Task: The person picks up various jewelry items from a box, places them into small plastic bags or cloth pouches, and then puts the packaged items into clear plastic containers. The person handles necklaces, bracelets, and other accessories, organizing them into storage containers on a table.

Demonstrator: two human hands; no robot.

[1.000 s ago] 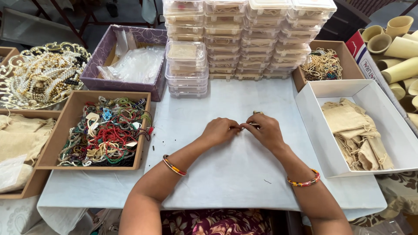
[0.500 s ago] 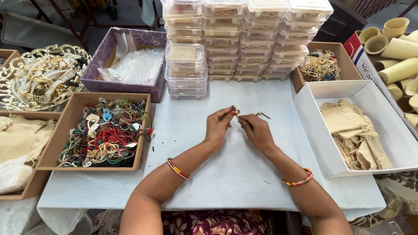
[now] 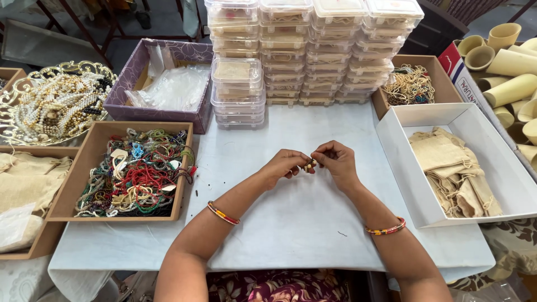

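My left hand (image 3: 287, 164) and my right hand (image 3: 334, 160) meet above the middle of the white-covered table (image 3: 291, 223). Both pinch a small beaded piece (image 3: 309, 164) between their fingertips; most of it is hidden by the fingers. Each wrist wears a coloured bangle. A brown tray of mixed bead necklaces (image 3: 137, 173) lies to the left of my left forearm. A white box holding beige cloth pouches (image 3: 453, 168) stands to the right of my right hand.
Stacks of clear plastic boxes (image 3: 313, 50) line the far edge. A purple box of plastic bags (image 3: 168, 86) sits at back left, beside a gold tray of pearl strands (image 3: 53, 106). A brown box of jewellery (image 3: 411, 84) and cardboard tubes (image 3: 512, 72) are at right.
Both hands moved slightly away from me half a second ago, then came back toward the table's middle, still pinching the small beaded piece together.
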